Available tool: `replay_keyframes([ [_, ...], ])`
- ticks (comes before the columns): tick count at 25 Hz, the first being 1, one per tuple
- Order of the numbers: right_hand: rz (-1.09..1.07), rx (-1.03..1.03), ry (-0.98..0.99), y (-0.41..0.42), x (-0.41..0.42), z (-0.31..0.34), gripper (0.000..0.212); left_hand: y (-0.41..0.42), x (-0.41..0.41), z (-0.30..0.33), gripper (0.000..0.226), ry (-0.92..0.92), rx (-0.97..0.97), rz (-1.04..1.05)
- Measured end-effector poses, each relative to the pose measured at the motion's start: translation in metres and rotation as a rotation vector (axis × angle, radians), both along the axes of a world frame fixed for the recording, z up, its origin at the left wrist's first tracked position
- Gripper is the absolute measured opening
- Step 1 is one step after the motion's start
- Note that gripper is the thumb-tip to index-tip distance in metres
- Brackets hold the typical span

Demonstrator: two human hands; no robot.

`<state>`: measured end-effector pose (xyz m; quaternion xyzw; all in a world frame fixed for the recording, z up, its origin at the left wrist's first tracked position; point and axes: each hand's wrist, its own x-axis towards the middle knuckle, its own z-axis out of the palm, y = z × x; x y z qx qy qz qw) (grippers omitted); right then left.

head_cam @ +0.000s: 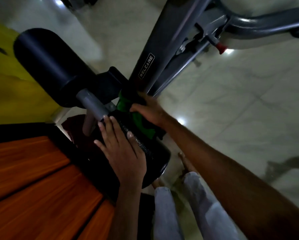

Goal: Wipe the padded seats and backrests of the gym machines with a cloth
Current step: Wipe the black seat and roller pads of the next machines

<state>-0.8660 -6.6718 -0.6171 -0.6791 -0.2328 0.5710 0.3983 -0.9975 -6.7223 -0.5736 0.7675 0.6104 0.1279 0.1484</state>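
A green cloth (140,122) lies over the near black padded roller (152,153) of a grey gym machine. My right hand (150,111) grips the cloth against the roller's upper end, close to the machine's grey frame (155,54). My left hand (121,144) rests flat on the roller's left side with fingers spread and straight, fingertips near the grey axle tube (93,106). A second black padded roller (46,61) sticks out at the upper left on the same tube.
A yellow wall (10,89) and an orange wooden panel (32,179) stand at the left. Pale tiled floor (232,101) spreads to the right. A red knob (221,47) sits on the frame's bracket. My legs in light trousers (169,213) and bare feet are below.
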Motion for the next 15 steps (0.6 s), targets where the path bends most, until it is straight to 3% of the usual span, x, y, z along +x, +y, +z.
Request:
replay_keyframes([
  [4, 0.081, 0.07, -0.038, -0.031, 0.002, 0.009, 0.05, 0.0, -0.003, -0.008, 0.055, 0.068, 0.012, -0.009],
  [9, 0.182, 0.108, -0.119, -0.12, 0.007, 0.013, 0.058, 0.0, 0.0, -0.004, 0.056, 0.036, 0.007, -0.007],
  [12, 0.168, 0.133, -0.184, -0.076, 0.006, 0.014, 0.064, 0.001, -0.001, -0.007, 0.056, 0.035, 0.013, 0.008],
  [15, 0.204, 0.159, -0.196, -0.002, 0.0, 0.013, 0.054, 0.001, -0.001, -0.008, 0.055, 0.042, 0.018, 0.012],
])
